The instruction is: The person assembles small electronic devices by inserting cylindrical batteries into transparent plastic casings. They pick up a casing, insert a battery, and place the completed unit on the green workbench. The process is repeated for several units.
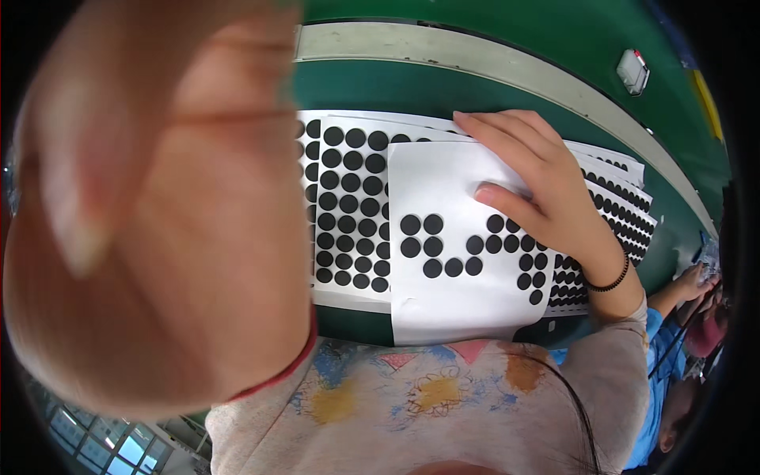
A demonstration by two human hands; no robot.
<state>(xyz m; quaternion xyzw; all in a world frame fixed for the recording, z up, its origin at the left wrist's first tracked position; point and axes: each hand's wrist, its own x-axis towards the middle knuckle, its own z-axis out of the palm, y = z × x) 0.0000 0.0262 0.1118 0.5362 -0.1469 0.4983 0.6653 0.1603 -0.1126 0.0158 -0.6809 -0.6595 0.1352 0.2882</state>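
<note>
My left hand is raised very close to the camera, large and blurred. It covers the left side of the view, and its fingertips cannot be made out. My right hand lies flat with fingers stretched out across the top part of a white sheet. Black round stickers remain on that sheet in a scattered pattern, with bare white between them. Beneath it lie more sheets of black round stickers, in full rows. A further stack of dotted sheets fans out under and beyond my right wrist.
The sheets rest on a green table. A pale strip curves along its far side. Beyond it, at the far right, sits a small clear container with a red part. Another person's hand and blue clothing show at the right edge.
</note>
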